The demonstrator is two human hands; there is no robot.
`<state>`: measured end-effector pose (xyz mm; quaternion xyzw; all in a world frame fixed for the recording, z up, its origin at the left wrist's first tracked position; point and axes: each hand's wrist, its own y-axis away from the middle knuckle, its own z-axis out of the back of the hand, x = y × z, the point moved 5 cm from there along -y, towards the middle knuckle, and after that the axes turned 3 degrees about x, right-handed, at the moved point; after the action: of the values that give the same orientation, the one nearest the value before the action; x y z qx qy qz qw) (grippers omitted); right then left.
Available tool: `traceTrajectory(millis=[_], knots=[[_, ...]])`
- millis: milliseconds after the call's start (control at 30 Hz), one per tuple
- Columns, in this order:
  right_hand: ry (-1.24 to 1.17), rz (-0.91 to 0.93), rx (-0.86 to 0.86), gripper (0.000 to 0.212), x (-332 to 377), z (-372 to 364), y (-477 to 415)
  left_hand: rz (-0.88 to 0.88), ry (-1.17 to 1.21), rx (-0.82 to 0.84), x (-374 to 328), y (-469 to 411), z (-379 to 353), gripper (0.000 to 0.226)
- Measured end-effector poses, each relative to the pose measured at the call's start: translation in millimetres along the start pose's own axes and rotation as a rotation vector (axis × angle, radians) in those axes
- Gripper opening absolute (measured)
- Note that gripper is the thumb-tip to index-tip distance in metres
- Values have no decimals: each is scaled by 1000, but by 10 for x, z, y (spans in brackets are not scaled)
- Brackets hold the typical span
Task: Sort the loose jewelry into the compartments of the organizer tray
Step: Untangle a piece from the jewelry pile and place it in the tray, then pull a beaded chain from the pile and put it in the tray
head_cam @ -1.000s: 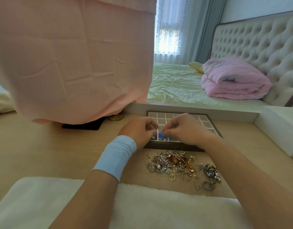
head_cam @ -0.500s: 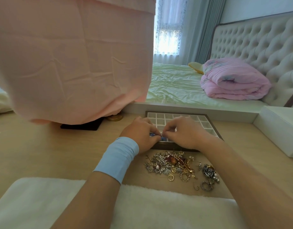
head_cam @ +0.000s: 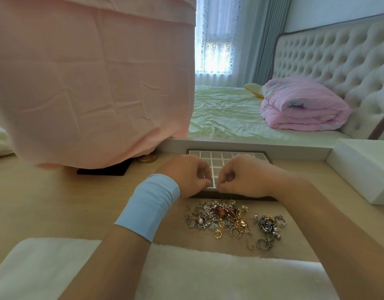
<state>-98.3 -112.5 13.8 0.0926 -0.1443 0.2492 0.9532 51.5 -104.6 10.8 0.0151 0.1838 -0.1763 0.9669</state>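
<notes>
Since a second ago the left hand (head_cam: 186, 176) and right hand (head_cam: 245, 178) have sunk toward the near row of the organizer tray (head_cam: 219, 150), and the blue piece then visible between them is hidden. Nearest, the loose jewelry (head_cam: 221, 219) lies heaped on the table (head_cam: 67, 202) just short of the tray, handy for picking. Beyond it, both hands curl their fingers tip to tip over the near compartments, probably seating a small piece; whether they pinch anything cannot be told.
</notes>
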Motion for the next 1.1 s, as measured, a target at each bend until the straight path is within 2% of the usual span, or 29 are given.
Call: traceTrajectory(millis=[100, 200, 433, 667, 867, 1100], knots=[[31, -42, 117, 6, 58, -80, 63, 19, -53, 137, -85, 21, -75, 6], [108, -83, 142, 11, 75, -126, 78, 37, -92, 206, -120, -1, -193, 13], [247, -137, 135, 17, 17, -146, 34, 1, -211, 205, -210, -36, -261, 13], [257, -91, 110, 27, 69, -211, 2, 69, -232, 266, -159, -64, -321, 8], [305, -120, 99, 33, 58, -192, 28, 51, -276, 291, -145, -62, -351, 20], [313, -116, 130, 16, 61, -209, 37, 58, -223, 241, -147, -77, -373, 5]])
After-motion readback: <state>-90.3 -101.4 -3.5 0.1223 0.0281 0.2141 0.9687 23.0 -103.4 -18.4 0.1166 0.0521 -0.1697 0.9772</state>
